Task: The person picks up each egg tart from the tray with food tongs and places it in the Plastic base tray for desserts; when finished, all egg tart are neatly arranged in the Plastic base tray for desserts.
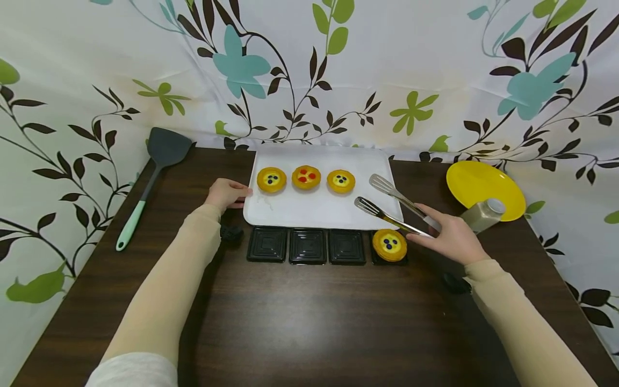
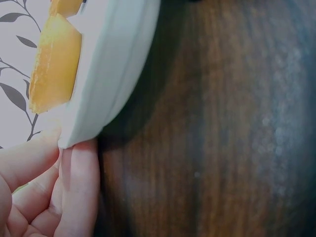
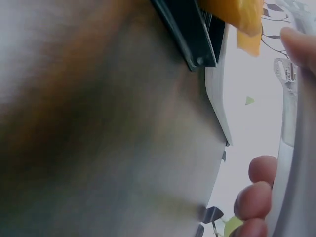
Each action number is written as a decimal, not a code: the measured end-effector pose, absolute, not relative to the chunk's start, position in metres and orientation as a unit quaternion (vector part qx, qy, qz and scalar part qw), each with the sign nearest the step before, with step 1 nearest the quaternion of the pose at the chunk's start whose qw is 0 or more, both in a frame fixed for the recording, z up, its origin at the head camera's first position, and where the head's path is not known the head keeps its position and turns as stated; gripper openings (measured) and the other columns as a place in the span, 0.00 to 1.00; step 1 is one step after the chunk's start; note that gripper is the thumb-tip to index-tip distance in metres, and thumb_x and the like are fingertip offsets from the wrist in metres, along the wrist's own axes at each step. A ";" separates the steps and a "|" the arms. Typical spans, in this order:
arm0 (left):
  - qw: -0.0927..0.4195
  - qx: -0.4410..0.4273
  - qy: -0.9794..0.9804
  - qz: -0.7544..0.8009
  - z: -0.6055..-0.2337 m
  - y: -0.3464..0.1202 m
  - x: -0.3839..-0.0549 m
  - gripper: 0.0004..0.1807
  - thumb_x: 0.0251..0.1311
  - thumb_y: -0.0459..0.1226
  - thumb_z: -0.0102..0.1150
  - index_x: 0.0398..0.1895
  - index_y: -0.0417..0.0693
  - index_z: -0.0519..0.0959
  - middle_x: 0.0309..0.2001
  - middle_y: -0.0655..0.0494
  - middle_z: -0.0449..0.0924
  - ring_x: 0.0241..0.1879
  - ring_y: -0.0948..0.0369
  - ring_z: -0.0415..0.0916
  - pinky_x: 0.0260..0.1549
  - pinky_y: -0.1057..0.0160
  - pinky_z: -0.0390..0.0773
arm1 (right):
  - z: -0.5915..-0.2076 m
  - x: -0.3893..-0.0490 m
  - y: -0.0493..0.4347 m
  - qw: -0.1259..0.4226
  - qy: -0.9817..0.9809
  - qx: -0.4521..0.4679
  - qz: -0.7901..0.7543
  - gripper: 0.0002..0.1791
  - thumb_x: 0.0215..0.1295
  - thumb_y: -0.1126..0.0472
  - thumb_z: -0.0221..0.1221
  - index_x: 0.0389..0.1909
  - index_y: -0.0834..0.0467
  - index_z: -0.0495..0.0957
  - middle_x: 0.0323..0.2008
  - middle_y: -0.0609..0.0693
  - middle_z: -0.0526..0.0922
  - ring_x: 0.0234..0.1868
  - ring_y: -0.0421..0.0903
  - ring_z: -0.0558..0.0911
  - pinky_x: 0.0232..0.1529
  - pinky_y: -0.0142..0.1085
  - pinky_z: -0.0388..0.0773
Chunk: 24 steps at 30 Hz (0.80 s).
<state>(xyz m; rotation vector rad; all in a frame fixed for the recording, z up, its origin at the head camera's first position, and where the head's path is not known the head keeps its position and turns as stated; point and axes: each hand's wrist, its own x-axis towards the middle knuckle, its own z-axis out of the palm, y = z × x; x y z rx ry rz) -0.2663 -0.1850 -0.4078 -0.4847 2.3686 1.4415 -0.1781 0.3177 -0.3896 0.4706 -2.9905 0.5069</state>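
At the left edge of a white tray [image 1: 319,215], my left hand [image 1: 226,194] pinches the rim between thumb and fingers, as the left wrist view shows close up. My right hand [image 1: 454,234] holds metal tongs [image 1: 384,185], their arms spread and their slotted tips over the tray's right end with nothing between them. Three tarts lie in a row on the tray: a blueberry-topped one [image 1: 272,180], a red-topped one [image 1: 306,178] and another blueberry-topped one [image 1: 340,182]. A further blueberry-topped tart [image 1: 389,245] sits on the rightmost black square holder, below the tongs.
Several black square holders, such as the leftmost one [image 1: 267,244], line the tray's near side. A spatula [image 1: 157,169] with a mint handle lies at the left. Beyond my right hand are a yellow plate [image 1: 479,183] and a grey-capped jar [image 1: 483,214]. A patterned cloth [image 1: 300,64] hangs behind.
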 end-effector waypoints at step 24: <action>0.162 -0.184 0.824 0.511 -0.402 -0.182 -0.262 0.21 0.63 0.39 0.59 0.57 0.36 0.75 0.54 0.41 0.73 0.45 0.54 0.77 0.40 0.66 0.83 | -0.393 -0.244 0.283 -0.044 -0.977 0.156 0.138 0.49 0.51 0.30 0.60 0.68 0.57 0.64 0.25 0.52 0.81 0.24 0.46 0.74 0.27 0.39 0.74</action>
